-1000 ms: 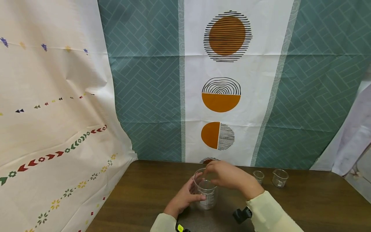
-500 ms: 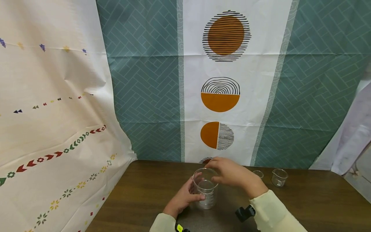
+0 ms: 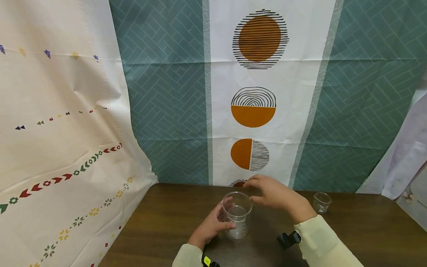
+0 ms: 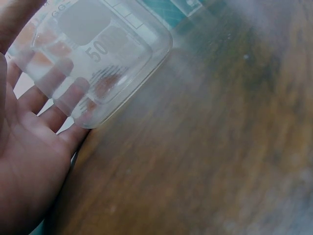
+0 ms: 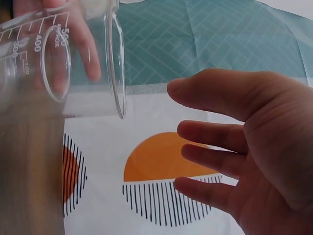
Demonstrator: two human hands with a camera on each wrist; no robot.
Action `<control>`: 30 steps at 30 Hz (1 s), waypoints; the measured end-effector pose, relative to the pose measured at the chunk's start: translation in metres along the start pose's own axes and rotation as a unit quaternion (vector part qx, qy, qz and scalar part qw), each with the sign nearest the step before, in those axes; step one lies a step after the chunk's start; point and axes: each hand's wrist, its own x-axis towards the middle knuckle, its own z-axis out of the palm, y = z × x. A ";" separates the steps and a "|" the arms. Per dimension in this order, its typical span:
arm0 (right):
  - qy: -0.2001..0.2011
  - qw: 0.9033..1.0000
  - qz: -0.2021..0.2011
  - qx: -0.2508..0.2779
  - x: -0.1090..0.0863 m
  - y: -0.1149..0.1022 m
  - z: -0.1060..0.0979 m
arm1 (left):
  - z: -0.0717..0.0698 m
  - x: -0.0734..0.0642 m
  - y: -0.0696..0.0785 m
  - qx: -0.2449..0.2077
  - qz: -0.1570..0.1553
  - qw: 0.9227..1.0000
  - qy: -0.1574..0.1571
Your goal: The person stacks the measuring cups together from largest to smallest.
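A large clear glass beaker [image 3: 244,227] with white graduation marks stands upright on the brown table. My left hand [image 3: 211,227] grips its left side, thumb across the front and fingers behind; those fingers [image 4: 62,73] show through the glass in the left wrist view. Inside the large beaker sits a smaller glass beaker, whose round rim [image 5: 69,66] shows through the wall in the right wrist view. My right hand [image 3: 274,193] hovers beyond the large beaker's rim on the right, thumb and fingers spread, holding nothing.
A small spouted beaker [image 3: 322,203] stands at the back right of the table [image 3: 173,215], just past my right forearm. Behind the table hangs a green and white patterned cloth [image 3: 166,111]. A cream cloth [image 3: 66,155] hangs along the left.
My right hand has come out of the large beaker's mouth and moved right and away with fingers opening. Its forearm now hides another small beaker. My left hand keeps its grip.
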 end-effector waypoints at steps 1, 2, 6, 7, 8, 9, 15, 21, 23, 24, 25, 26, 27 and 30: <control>0.001 1.000 0.001 0.000 0.000 0.001 -0.001 | 0.000 0.000 0.000 0.000 0.000 1.000 0.000; 0.002 1.000 0.002 0.000 0.000 0.001 -0.002 | 0.000 0.000 0.000 0.000 0.001 1.000 -0.001; 0.003 1.000 0.013 0.006 0.000 0.003 -0.004 | 0.000 0.001 0.001 0.000 0.004 1.000 -0.002; 0.003 1.000 0.016 0.008 0.000 0.004 -0.005 | 0.000 0.001 0.001 0.000 0.004 1.000 -0.002; 0.004 1.000 0.018 0.011 0.000 0.004 -0.005 | 0.000 0.001 0.001 0.000 0.004 1.000 -0.002; 0.005 1.000 0.020 0.014 0.000 0.005 -0.006 | 0.000 0.001 0.001 0.001 0.003 1.000 -0.001; 0.011 1.000 0.017 0.005 -0.003 0.009 -0.008 | 0.001 0.000 0.002 0.000 -0.008 1.000 0.006; 0.009 1.000 0.021 0.000 -0.006 0.013 -0.007 | 0.003 -0.003 -0.001 -0.003 -0.008 1.000 0.008; 0.012 1.000 0.021 -0.002 -0.007 0.015 -0.007 | 0.003 -0.003 -0.002 -0.003 -0.006 1.000 0.008; 0.014 1.000 0.022 -0.002 -0.008 0.016 -0.007 | 0.002 -0.002 -0.002 -0.002 -0.004 1.000 0.008; 0.017 1.000 0.021 -0.003 -0.008 0.016 -0.007 | 0.002 -0.002 -0.003 0.000 -0.002 1.000 0.009; 0.019 1.000 0.022 -0.004 -0.008 0.017 -0.008 | 0.002 -0.001 -0.003 0.000 -0.001 1.000 0.008; 0.022 1.000 0.020 -0.006 -0.008 0.018 -0.009 | 0.002 -0.001 -0.003 0.001 0.001 1.000 0.008; 0.028 0.999 0.015 -0.010 -0.008 0.021 -0.011 | 0.001 0.001 -0.002 0.003 0.002 1.000 0.009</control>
